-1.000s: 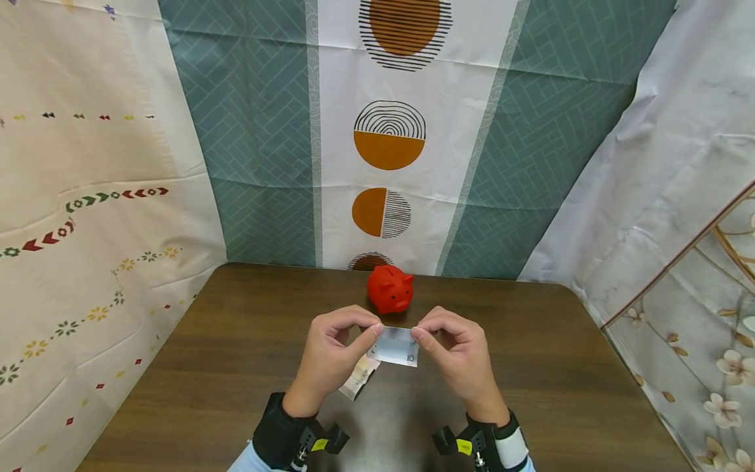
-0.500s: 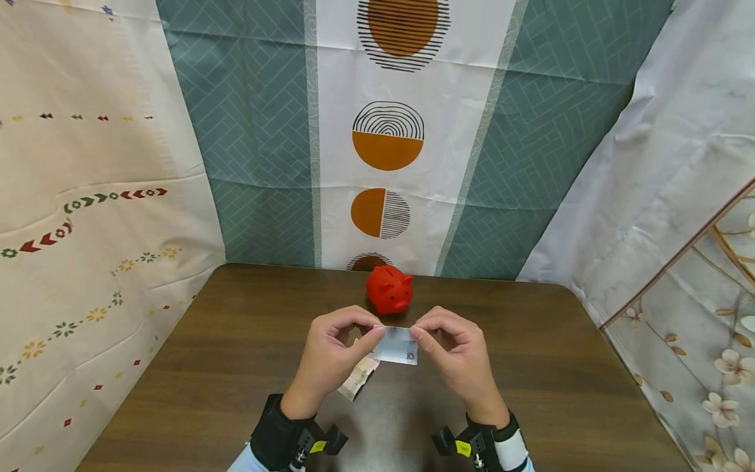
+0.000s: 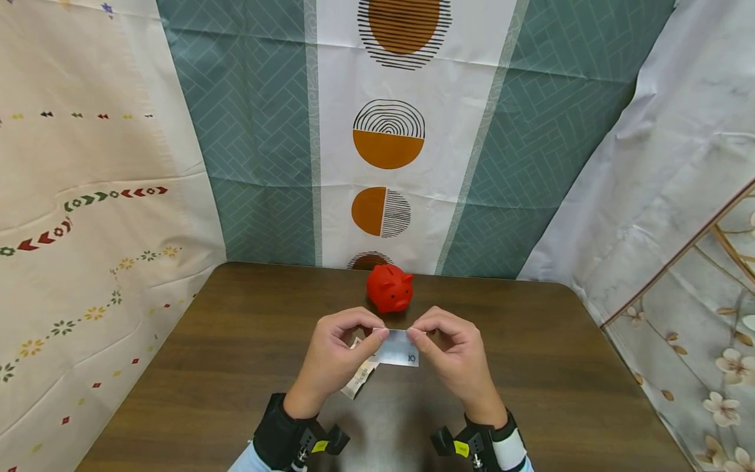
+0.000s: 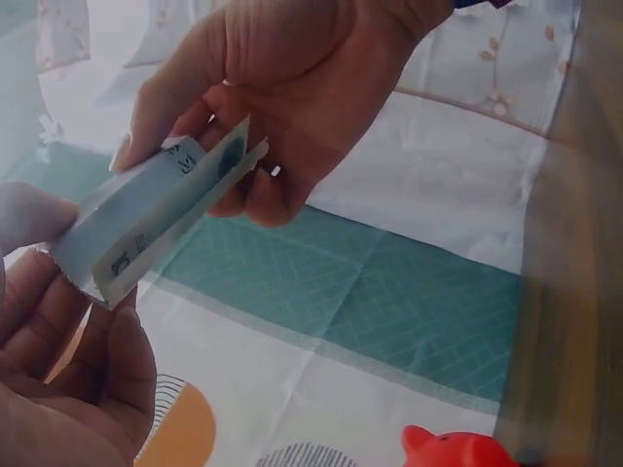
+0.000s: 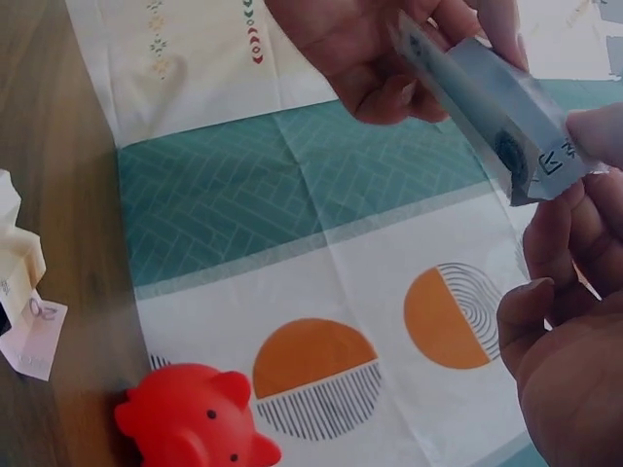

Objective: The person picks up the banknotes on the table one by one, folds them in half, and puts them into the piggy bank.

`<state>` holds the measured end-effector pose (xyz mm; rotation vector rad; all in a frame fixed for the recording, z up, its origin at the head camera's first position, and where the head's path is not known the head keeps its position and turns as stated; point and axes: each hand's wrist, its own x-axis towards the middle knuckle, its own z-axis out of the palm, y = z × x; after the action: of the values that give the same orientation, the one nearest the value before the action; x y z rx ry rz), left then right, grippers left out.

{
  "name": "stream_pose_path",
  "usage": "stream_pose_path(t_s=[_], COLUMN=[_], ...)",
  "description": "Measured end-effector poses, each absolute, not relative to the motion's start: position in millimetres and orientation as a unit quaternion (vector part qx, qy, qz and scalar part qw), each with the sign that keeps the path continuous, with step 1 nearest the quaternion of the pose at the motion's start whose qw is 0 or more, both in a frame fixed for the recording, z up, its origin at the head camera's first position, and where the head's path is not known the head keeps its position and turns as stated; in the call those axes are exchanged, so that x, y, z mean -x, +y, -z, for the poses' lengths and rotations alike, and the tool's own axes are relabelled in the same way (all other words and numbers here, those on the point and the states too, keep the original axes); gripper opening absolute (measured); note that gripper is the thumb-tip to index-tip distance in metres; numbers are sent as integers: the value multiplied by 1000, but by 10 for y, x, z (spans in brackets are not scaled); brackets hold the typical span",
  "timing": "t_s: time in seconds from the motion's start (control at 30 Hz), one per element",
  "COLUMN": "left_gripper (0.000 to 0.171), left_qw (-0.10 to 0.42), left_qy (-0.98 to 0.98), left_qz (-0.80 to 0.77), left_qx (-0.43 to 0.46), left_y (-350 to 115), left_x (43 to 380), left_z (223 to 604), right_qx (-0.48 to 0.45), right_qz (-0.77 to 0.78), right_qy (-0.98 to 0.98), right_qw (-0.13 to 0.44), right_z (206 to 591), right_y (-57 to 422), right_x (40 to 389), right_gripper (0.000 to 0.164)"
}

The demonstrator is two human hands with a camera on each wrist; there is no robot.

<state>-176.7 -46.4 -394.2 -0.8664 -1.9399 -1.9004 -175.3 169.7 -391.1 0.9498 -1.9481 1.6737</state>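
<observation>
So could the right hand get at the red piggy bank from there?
Probably yes. The piggy bank stands near the right hand, with nothing visible between them. That hand pinches one end of the banknote, though, so it would likely need to let go first.

Brown wood-grain worktop (image 3: 566,367), rounded far corners, fills the lower ctr of the head view. Red pig figure (image 3: 389,290) stands nr its far edge, just below ctr, facing lower R. Folded paper money (image 3: 358,381) lies lower, slightly L, partly hidden; R wrist view has it at the L edge, incl. a pinkish piece (image 5: 37,341) w/ digits.
</observation>
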Motion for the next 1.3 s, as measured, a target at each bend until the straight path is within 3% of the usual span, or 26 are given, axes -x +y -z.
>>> stream_pose_path(t_s=[1.3], left_gripper=[6], left_qw=[133], left_qy=[-688], left_qz=[643], left_qx=[308], left_y=[-433], left_x=[1785], left_z=[3985], right_qx=[-333], right_qz=[-602], right_qy=[-705], right_qw=[171], right_z=[3951], right_y=[1633], right_x=[1750], right_gripper=[19])
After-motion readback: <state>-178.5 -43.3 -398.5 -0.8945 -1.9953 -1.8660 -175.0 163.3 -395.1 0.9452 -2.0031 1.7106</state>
